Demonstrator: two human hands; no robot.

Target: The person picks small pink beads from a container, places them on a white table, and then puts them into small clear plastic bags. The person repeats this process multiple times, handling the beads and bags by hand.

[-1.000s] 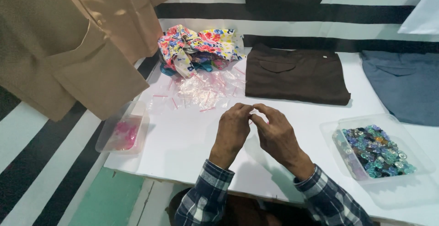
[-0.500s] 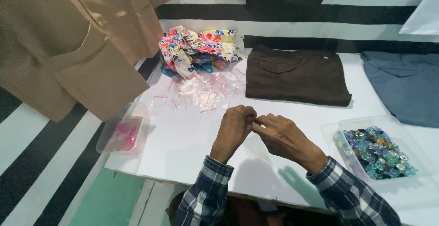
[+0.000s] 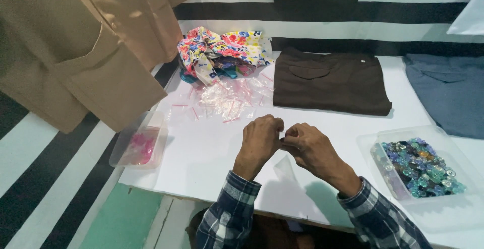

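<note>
Meeting over the near-middle of the white counter point(image 3: 212, 148), the left hand point(image 3: 259, 140) and the right hand point(image 3: 307, 148) press their fingertips together on something very small. What they pinch is hidden between the fingers; it may be a thin clear bag like the others, but I cannot tell for sure. Both grips are closed in a pinch, the left curled into a loose fist with knuckles up, the right with its fingers folded toward the left.

The pinched thing sits right at the point where the two hands touch, so neither hand is nearer to it than the other. Its long axis cannot be read.

A pile of small clear bags point(image 3: 229, 100) with red strips lies toward the far edge, straight beyond the left hand and well apart from it. A clear tray of blue and green beads point(image 3: 421, 166) stands by the right edge, near the right forearm. A clear box with pink bits point(image 3: 138, 145) rests at the left edge, partly overhanging it.

Farther back lie a flowered cloth bundle point(image 3: 222, 52), a folded brown shirt point(image 3: 330, 80) and a folded grey-blue garment point(image 3: 451, 90) at the far right corner. A tan shirt point(image 3: 85, 42) hangs at the left.
</note>
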